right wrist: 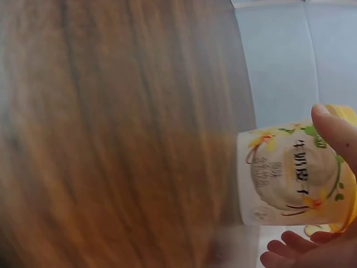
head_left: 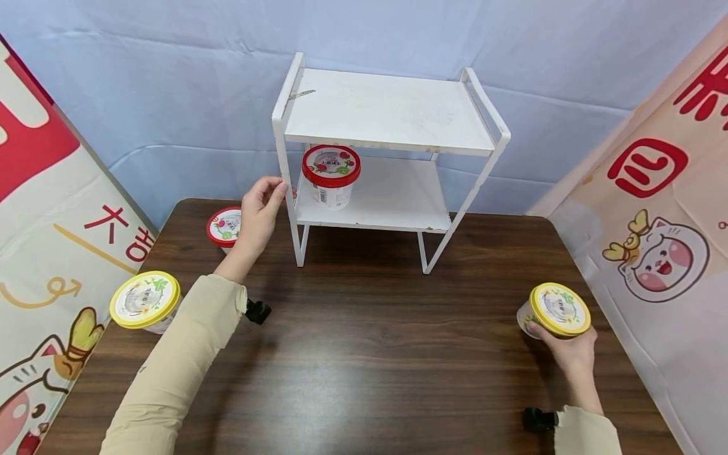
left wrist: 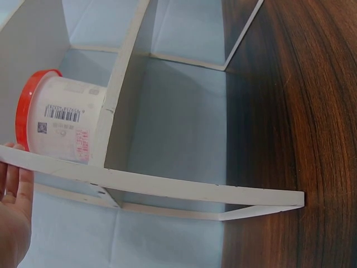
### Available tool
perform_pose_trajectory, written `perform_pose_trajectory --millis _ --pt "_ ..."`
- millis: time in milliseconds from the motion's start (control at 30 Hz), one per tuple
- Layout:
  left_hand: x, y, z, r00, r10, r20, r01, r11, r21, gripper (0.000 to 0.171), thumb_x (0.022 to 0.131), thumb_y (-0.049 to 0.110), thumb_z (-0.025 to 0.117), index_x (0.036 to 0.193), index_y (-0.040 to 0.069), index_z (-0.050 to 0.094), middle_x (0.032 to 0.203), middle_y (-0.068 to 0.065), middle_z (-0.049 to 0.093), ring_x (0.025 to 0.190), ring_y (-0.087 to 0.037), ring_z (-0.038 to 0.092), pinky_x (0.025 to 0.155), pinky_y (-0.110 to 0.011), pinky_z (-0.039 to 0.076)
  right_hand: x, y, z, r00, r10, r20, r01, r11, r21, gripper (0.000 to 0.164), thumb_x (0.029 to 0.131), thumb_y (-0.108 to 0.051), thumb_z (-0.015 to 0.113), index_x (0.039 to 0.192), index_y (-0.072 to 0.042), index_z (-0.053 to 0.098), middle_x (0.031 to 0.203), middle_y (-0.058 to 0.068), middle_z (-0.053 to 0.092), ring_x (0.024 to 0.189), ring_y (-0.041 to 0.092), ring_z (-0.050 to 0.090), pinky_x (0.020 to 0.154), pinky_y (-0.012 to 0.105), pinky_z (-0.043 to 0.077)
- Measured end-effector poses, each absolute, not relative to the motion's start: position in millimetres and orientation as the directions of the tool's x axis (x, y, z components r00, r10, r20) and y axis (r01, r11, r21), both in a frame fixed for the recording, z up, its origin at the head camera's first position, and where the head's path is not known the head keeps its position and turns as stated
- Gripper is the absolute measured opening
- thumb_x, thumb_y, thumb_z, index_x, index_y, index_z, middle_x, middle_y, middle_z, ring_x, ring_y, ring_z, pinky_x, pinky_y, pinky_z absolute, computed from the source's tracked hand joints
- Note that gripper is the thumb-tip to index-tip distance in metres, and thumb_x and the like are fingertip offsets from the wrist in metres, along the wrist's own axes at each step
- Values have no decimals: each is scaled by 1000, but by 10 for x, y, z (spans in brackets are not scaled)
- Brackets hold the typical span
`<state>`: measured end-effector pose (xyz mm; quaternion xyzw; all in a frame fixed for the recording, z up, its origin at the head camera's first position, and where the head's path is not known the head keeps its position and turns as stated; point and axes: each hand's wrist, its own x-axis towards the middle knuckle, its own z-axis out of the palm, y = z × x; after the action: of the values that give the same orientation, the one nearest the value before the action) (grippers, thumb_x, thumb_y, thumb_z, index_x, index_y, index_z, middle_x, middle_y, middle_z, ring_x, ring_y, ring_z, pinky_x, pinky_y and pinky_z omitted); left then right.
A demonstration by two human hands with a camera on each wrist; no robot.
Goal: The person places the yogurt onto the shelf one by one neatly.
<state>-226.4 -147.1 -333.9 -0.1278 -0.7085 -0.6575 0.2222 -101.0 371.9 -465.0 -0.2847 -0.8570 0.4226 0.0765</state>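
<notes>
A white two-tier rack stands at the back of the table. My left hand is at its front left post, thumb against the post and fingers passing behind it. The fingertips come close to a red-lidded tub standing upright on the lower shelf; whether they touch it cannot be told. In the left wrist view this tub shows its barcode side. On the right, my right hand grips a yellow-lidded tub around its side, thumb on the near side. Flowers and lettering decorate that tub.
Another red-lidded tub stands left of the rack, partly behind my left arm. A second yellow-lidded tub is at the table's left edge. Brown wooden table lies between the arms; printed banners flank it and pale cloth hangs behind.
</notes>
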Motion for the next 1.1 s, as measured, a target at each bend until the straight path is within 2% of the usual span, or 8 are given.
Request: perform_pose_trajectory --millis 167,300,400,700,833,1100 --pt "-2261 -1476 -3345 -866 -109 488 476 118 871 19 91 -1 49 98 -19 53 79 2 55 68 1 49 66 -13 44 -1028 3683 -4731 -808 584 -78 411 463 -785 97 73 -23 75 140 1 9 134 23 26 120 37 30 105 47 23" --pt "-2260 -1475 -3341 -865 -109 490 478 118 871 19 91 -2 49 98 -19 53 80 1 55 68 0 49 66 -13 44 -1051 3642 -4785 -781 623 -40 383 428 -819 93 70 -17 78 140 -4 18 123 5 37 117 28 34 105 39 26" --pt "-2259 -1472 -3337 -863 -109 493 482 110 869 18 91 -2 49 97 -19 53 80 2 56 68 1 49 66 -13 44 -1070 3618 -4822 -769 639 -21 356 401 -844 92 69 -13 79 141 -9 21 122 -1 38 118 22 34 106 34 25" --pt "-2259 -1477 -3343 -858 -107 502 491 114 864 18 91 -3 49 97 -19 53 79 1 56 67 1 49 65 -13 43 -1122 3612 -4842 -737 675 -35 365 354 -861 100 67 -12 79 143 -10 15 139 15 29 126 24 29 108 30 18" --pt "-2262 -1478 -3344 -861 -107 496 485 114 867 18 91 -2 49 97 -18 54 80 -2 57 67 -1 50 66 -14 44 -1129 3609 -4834 -721 689 -70 379 309 -872 103 67 -13 79 144 -11 11 143 15 25 128 23 25 109 28 16" --pt "-2257 -1479 -3344 -864 -103 493 481 122 868 18 92 -1 49 97 -17 54 83 -10 58 67 1 49 66 -14 44 -1140 3620 -4822 -704 700 -118 382 234 -894 103 68 -13 80 145 -17 13 145 10 24 130 16 23 109 25 14"
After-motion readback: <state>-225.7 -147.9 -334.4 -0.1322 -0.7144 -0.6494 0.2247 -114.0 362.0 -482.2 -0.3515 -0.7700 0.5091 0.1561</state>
